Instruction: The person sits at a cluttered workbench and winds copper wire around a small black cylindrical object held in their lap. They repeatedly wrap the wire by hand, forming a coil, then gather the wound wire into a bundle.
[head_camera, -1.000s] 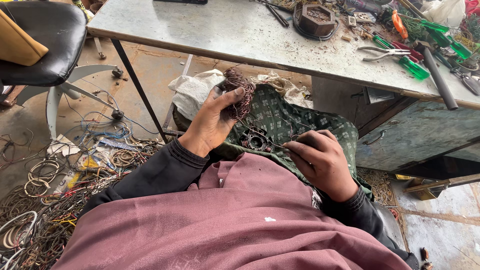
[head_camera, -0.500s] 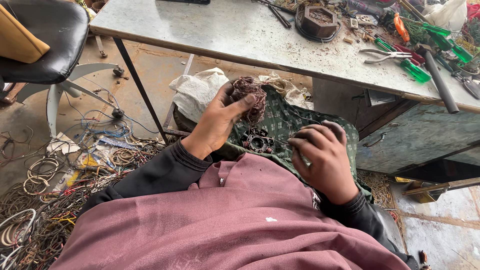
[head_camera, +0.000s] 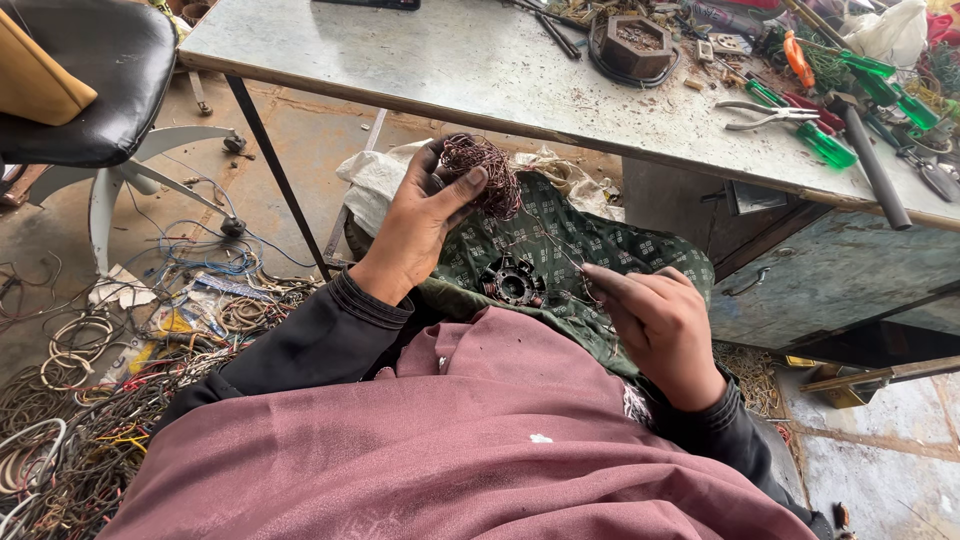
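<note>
The left hand (head_camera: 420, 215) still clutches the wire bundle (head_camera: 480, 172), now raised higher above the lap. The right hand (head_camera: 655, 325) has shifted rightward, pinching thin strands from the motor core (head_camera: 512, 282) on the green cloth (head_camera: 570, 250).

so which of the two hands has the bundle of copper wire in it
The left hand, raised with its fingers round the tangled copper wire bundle. The right hand sits lower, pinching only thin strands.

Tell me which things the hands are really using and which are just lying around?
In use:
left hand gripping a copper wire bundle
right hand pinching thin strands
round stator on the green cloth

Lying about:
pliers
green-handled screwdrivers
hexagonal tray
floor cables
black chair
</note>
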